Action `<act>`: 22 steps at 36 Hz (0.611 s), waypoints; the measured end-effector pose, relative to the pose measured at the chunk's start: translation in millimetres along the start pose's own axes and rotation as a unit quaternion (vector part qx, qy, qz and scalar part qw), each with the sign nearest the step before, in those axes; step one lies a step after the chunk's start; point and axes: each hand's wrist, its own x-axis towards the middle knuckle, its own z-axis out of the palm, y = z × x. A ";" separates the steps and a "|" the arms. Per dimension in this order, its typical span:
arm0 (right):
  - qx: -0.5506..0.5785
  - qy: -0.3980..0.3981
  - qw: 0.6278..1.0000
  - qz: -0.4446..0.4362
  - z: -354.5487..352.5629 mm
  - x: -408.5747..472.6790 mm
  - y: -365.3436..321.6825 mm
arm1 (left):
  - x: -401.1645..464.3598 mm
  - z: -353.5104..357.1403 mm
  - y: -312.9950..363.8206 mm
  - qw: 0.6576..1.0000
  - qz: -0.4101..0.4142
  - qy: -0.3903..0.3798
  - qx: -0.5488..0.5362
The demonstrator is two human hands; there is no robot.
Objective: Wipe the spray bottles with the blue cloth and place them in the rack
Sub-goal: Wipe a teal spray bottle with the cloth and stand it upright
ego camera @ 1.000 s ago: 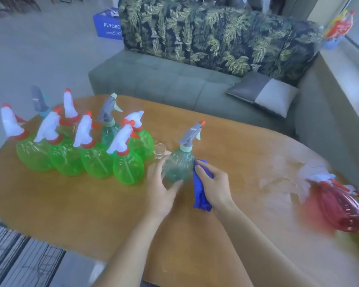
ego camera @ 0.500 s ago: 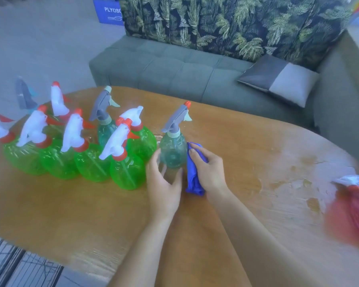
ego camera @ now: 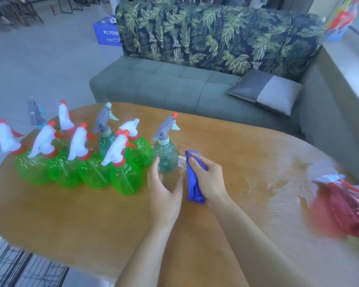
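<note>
A teal spray bottle (ego camera: 165,154) with a grey trigger head stands upright on the wooden table (ego camera: 91,214), at the right end of a group of several green spray bottles (ego camera: 126,177). My left hand (ego camera: 164,193) hovers just in front of it with relaxed fingers, off the bottle. My right hand (ego camera: 208,179) grips the bunched blue cloth (ego camera: 193,183) against the table, just right of the teal bottle. A red spray bottle (ego camera: 348,212) lies on its side at the table's right edge.
A grey sofa (ego camera: 174,90) with a leaf-print back and a grey cushion (ego camera: 265,91) runs behind the table. Wet patches (ego camera: 278,179) shine on the tabletop at right. A dark wire rack (ego camera: 19,266) shows below the table's near left edge. A blue box (ego camera: 107,34) sits on the floor.
My left hand has let go of the teal bottle, which now stands by the green group. The cloth has come off the bottle and down to the table.
</note>
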 end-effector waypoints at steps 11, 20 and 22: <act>0.010 0.045 0.999 -0.024 -74.9 -59.5 -19.1 | -42.4 49.5 45.2 0.998 0.041 -0.039 -0.019; 0.033 0.129 0.990 -0.040 -174.8 -115.3 -31.6 | -109.1 121.7 79.8 0.987 0.049 -0.151 -0.035; 0.035 0.155 0.986 -0.044 -197.3 -125.5 -31.9 | -124.3 138.1 86.8 0.983 0.053 -0.171 -0.029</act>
